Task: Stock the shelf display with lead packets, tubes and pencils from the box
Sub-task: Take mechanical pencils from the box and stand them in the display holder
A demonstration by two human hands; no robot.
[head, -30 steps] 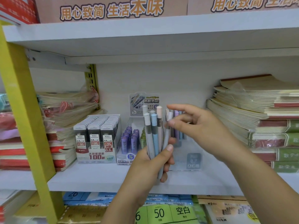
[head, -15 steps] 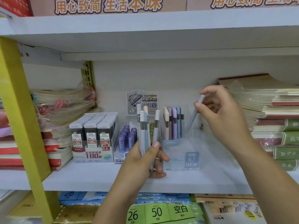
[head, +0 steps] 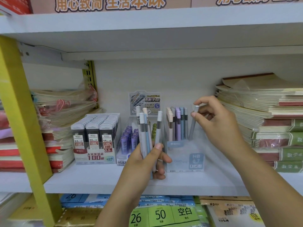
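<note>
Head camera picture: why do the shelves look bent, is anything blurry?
In the head view, wide-angle distortion bows the upper shelf and leans the yellow post; lighting is soft, without harsh glare; the lead packets look sharp, the bottom corners blurrier.

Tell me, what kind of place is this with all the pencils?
Most likely a stationery shop. Boxed lead packets stand in a retail display, wrapped notebook stacks fill the shelf, and the left hand holds pencils for stocking.
</note>
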